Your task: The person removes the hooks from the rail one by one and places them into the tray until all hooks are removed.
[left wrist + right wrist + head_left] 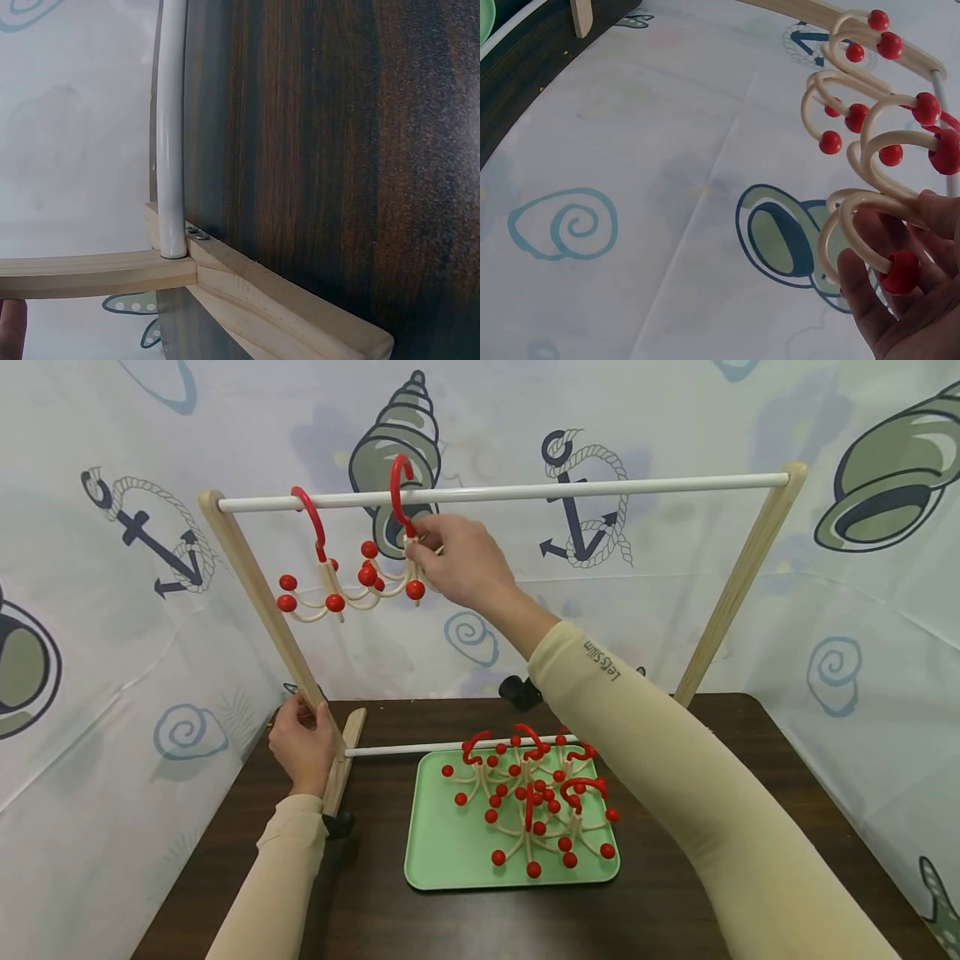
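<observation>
My right hand [467, 560] pinches the beige stem of a multi-arm hanger [414, 560] just under its red hook. That red hook [397, 493] loops over the white top rod [525, 492] of a wooden-framed rack. To its left, a second hanger [330, 578] of the same kind, with curved beige arms tipped in red balls, hangs from the rod. In the right wrist view, my right hand [907, 292] lies among the curved arms. My left hand [303, 745] grips the rack's left wooden post [262, 585] low down; only a finger [11, 330] shows in the left wrist view.
A green tray [442, 852] bearing several more hangers [528, 802] sits on the dark wood table [360, 893], in front of the rack's lower white rod [405, 749]. The right post [738, 585] stands behind my right arm. Patterned cloth [675, 410] surrounds the table.
</observation>
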A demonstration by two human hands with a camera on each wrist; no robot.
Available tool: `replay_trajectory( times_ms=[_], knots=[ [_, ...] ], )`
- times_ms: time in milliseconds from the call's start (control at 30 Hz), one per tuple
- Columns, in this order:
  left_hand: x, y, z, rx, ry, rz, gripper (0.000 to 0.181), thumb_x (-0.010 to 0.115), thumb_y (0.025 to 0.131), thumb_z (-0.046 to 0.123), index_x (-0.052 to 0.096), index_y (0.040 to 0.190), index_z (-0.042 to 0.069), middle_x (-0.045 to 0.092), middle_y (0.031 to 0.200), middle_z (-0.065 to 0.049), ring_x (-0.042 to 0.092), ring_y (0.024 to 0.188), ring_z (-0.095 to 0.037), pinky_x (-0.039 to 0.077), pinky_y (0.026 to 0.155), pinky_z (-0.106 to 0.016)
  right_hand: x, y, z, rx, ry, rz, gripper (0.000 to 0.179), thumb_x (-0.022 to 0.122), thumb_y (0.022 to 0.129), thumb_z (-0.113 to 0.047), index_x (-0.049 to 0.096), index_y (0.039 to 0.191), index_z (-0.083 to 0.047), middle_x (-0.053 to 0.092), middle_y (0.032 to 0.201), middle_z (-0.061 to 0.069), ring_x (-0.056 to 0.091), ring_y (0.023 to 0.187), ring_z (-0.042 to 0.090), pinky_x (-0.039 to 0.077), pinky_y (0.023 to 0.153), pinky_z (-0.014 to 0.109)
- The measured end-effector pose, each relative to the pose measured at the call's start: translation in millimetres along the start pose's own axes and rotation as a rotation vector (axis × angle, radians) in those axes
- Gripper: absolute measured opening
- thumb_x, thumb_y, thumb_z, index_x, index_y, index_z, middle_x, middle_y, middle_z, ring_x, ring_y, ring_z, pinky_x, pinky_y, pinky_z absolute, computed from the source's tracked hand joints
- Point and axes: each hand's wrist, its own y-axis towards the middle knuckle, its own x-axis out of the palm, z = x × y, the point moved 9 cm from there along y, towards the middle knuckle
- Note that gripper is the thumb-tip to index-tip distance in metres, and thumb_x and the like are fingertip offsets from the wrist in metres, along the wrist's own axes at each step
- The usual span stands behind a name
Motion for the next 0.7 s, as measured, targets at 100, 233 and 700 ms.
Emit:
replay_trajectory(
  times_ms=[100,233,700],
  knots=[
    [0.1,-0.4,-1.9,-0.004,-0.005,0.0,0.018,0.072,0.086,0.013,0.068,0.099,0.002,0.068,0.085,-0.02,0.066,0.076,-0.035,0.046,0.068,-0.052,-8,-6.9,2,-0.011,0.023,0.01,0.03,0.061,0.097,-0.024,0.065,0.125,-0.013,0.068,0.108,-0.001,0.062,0.093,0.011,0.049,0.074,0.024],
    [0.0,-0.1,-2.6,-0.001,-0.019,0.003,0.018,0.072,0.086,0.014,0.068,0.099,0.002,0.068,0.084,-0.019,0.066,0.076,-0.035,0.046,0.068,-0.053,-17,-21.2,10,-0.005,0.04,0.02,0.03,0.062,0.096,-0.024,0.065,0.123,-0.012,0.068,0.11,-0.001,0.063,0.092,0.011,0.048,0.077,0.023],
    [0.7,2.2,-4.6,0.001,-0.023,-0.01,0.019,0.071,0.086,0.014,0.068,0.1,0.001,0.068,0.086,-0.02,0.066,0.076,-0.035,0.046,0.069,-0.053,68,-89.3,49,0.071,0.059,-0.204,0.026,0.065,0.094,-0.023,0.068,0.116,-0.01,0.07,0.103,0.0,0.065,0.089,0.014,0.048,0.078,0.028]
  ],
)
